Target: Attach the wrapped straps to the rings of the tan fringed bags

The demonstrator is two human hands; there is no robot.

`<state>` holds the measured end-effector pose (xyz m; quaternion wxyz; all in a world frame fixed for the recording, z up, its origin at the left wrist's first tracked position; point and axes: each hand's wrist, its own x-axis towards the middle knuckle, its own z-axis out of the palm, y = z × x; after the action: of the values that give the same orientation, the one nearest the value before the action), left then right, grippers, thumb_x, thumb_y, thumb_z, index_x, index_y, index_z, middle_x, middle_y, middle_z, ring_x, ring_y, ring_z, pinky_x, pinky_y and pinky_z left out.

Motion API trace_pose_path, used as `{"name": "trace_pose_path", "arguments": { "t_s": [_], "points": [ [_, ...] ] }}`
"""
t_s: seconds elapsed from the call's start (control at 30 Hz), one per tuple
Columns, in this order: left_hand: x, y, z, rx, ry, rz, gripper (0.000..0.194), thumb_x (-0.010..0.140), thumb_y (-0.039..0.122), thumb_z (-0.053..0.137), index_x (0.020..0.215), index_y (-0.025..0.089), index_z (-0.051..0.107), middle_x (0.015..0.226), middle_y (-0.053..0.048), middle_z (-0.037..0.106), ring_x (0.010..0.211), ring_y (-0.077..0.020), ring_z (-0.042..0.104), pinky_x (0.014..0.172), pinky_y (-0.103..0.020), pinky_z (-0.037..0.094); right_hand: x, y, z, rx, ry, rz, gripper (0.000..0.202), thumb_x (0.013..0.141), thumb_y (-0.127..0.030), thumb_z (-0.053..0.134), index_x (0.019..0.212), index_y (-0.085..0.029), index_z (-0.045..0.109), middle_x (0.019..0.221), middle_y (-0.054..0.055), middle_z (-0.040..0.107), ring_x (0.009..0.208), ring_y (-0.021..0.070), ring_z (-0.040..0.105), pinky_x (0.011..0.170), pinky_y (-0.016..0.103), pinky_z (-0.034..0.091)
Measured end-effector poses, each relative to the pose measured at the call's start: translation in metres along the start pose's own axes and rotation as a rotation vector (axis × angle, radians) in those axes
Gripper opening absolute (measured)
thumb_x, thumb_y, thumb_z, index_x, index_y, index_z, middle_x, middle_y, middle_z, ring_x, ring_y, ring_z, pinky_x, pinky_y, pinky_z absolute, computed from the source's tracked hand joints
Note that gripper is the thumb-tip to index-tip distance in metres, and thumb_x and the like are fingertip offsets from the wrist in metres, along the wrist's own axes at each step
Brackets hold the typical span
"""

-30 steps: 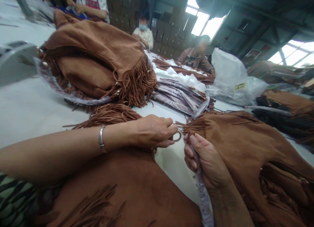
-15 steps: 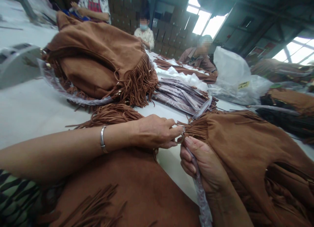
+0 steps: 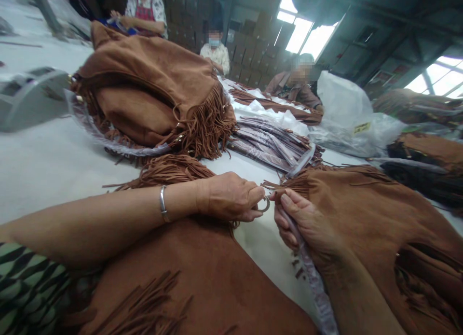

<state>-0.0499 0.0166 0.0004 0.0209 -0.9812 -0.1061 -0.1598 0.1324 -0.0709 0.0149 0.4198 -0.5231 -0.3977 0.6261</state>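
Note:
Closed in a pinch, my left hand (image 3: 229, 197) grips a metal ring (image 3: 266, 204), whose curved edge shows past the fingertips. My right hand (image 3: 304, 221) pinches the brown end of a strap (image 3: 307, 267) wrapped in clear plastic, which hangs down towards the front edge of view. The strap end is close to the ring; I cannot tell whether they touch. Beneath my left forearm lies a brown suede-like fringed bag (image 3: 202, 272). Another brown fringed bag (image 3: 358, 209) with a dark opening lies to the right of my right hand.
A full brown fringed bag (image 3: 152, 79) stands at the back left beside a grey tape dispenser-like object (image 3: 32, 101). Plastic-wrapped straps (image 3: 271, 144) lie in a pile mid-table. Clear plastic bags (image 3: 347, 113) stand behind. Several people work across the table.
My hands have drawn slightly apart, the right one moving right with the strap. More of the ring shows at my left fingertips. The view has shifted a little.

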Motion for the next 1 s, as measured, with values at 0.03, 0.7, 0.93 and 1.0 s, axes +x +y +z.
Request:
{"name": "trace_pose_path", "arguments": {
  "t_s": [0.03, 0.7, 0.93, 1.0],
  "points": [
    [0.0, 0.0, 0.001, -0.002, -0.004, 0.001, 0.031, 0.091, 0.042, 0.039, 0.09, 0.013, 0.048, 0.086, -0.012, 0.064, 0.067, -0.0199, 0.062, 0.057, -0.031, 0.048, 0.002, -0.003, -0.004, -0.039, -0.027, 0.016, 0.027, 0.08, -0.045, 0.06, 0.092, -0.021, 0.054, 0.047, -0.009, 0.049, 0.025, 0.003, 0.032, 0.026, 0.012, 0.027],
    [-0.004, -0.002, 0.005, -0.091, -0.035, 0.103, 0.03, 0.091, 0.041, 0.039, 0.09, 0.013, 0.046, 0.083, -0.01, 0.065, 0.068, -0.0206, 0.062, 0.057, -0.032, 0.047, 0.023, -0.009, -0.017, -0.444, -0.216, 0.015, 0.042, 0.083, -0.054, 0.05, 0.063, -0.018, 0.044, 0.045, -0.008, 0.034, 0.033, 0.003, 0.024, 0.031, 0.014, 0.017],
    [-0.004, -0.002, 0.009, -0.094, -0.033, 0.122, 0.03, 0.091, 0.042, 0.042, 0.089, 0.013, 0.048, 0.083, -0.009, 0.064, 0.072, -0.0197, 0.06, 0.063, -0.031, 0.044, 0.027, -0.009, -0.02, -0.438, -0.307, 0.01, 0.044, 0.083, -0.051, 0.053, 0.058, -0.017, 0.042, 0.046, -0.007, 0.034, 0.035, 0.0033, 0.026, 0.034, 0.017, 0.017],
    [-0.004, -0.002, 0.009, -0.065, -0.031, 0.104, 0.03, 0.092, 0.041, 0.041, 0.092, 0.012, 0.048, 0.084, -0.009, 0.064, 0.073, -0.0205, 0.06, 0.062, -0.031, 0.043, 0.028, -0.007, -0.022, -0.423, -0.291, 0.012, 0.043, 0.083, -0.052, 0.053, 0.059, -0.018, 0.042, 0.045, -0.007, 0.033, 0.035, 0.0035, 0.024, 0.034, 0.017, 0.016]
  ]
}}
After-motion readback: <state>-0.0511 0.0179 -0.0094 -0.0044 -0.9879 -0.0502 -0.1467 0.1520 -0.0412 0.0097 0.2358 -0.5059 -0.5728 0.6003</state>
